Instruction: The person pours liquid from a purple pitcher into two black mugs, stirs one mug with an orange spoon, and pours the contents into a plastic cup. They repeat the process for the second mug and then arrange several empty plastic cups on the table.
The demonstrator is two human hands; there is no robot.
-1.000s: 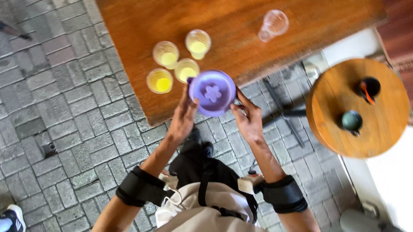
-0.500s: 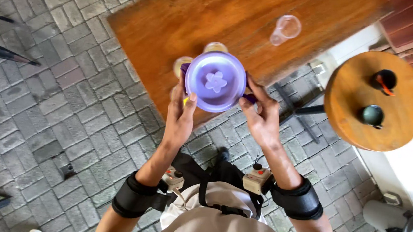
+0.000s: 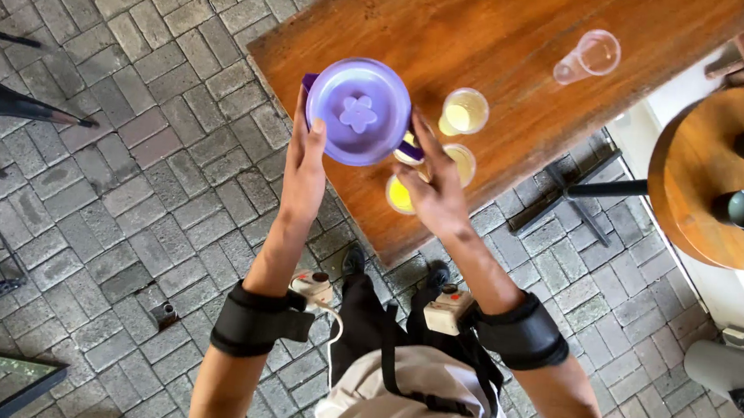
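Grey brick paving runs under a wooden table (image 3: 512, 42), and everything else is placed from that table. Above its near-left corner the person holds up a round purple lidded jug (image 3: 358, 112) with a flower-shaped knob on top. The left hand (image 3: 303, 172) presses flat against the jug's left side, fingers straight and thumb on the rim; the right hand (image 3: 435, 188) cups its right side with fingers spread and curled around the wall. Between them the jug is clear of the tabletop. Just right of the jug, at the table's near edge, stand cups of yellow drink (image 3: 465, 111), at least three showing liquid, one partly hidden by the jug. By the look of it the filling of these cups is mostly done. Toward the table's far right an empty clear cup (image 3: 588, 58) lies tipped on its side, unfilled. Beyond the table's right end a round side table (image 3: 706, 189) carries two dark bottles (image 3: 740, 210)
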